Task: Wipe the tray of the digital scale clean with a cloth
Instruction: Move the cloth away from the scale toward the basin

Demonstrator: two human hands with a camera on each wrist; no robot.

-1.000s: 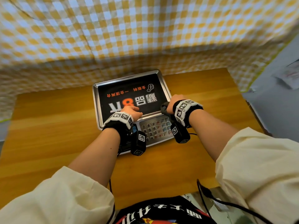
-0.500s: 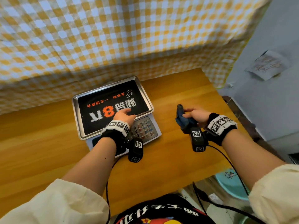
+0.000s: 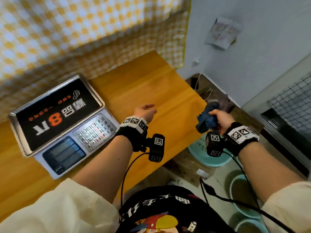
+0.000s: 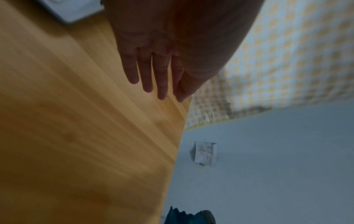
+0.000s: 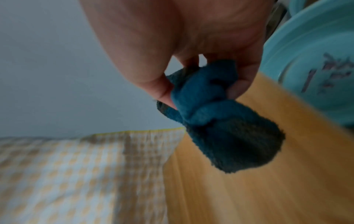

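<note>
The digital scale (image 3: pixel 94 132) sits on the left of the wooden table (image 3: pixel 148 84); its steel tray (image 3: pixel 13 115) carries a black sheet with orange and white print. My left hand (image 3: pixel 145 111) hovers over the table to the right of the scale, fingers (image 4: pixel 147 72) straight and holding nothing. My right hand (image 3: pixel 218 117) is past the table's right edge, above the floor, gripping a bunched dark blue cloth (image 3: pixel 207 119). In the right wrist view the thumb and fingers pinch the cloth (image 5: pixel 208 109), whose loose end hangs down.
A yellow checked curtain (image 3: pixel 67 31) hangs behind the table. Teal plastic basins (image 3: pixel 210 158) stand on the floor to the right, below my right hand. A grey wall (image 3: pixel 260 64) bears a paper note (image 3: pixel 222 33). Cables run from both wrist cameras.
My right hand has carried the cloth from the tray's edge to the right, beyond the table edge. My left hand has left the scale and moved right over the bare table.
</note>
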